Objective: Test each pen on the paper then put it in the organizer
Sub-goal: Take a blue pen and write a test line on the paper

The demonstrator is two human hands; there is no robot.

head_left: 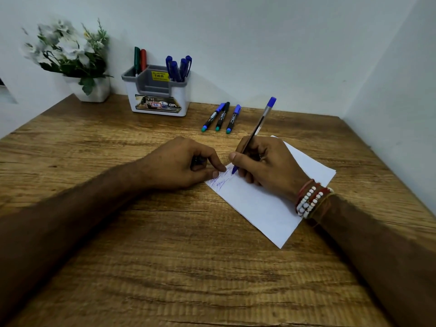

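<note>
My right hand (pixel 266 161) grips a clear pen with blue ends (pixel 259 123), its tip touching the white paper (pixel 271 208) near the top left corner, beside blue scribbles (pixel 220 181). My left hand (pixel 179 161) is curled, with its fingertips pressing that corner down. A small dark shape shows under its fingers, and I cannot tell what it is. The white and grey organizer (pixel 158 100) stands at the back against the wall. It holds several blue pens (pixel 179 68) on the right and a green and a red marker (pixel 140 59) on the left.
Three capped markers (pixel 222 116) lie side by side on the wooden table (pixel 165 256) between the organizer and the paper. A white pot of flowers (pixel 92 90) stands at the back left. Walls close the back and right sides.
</note>
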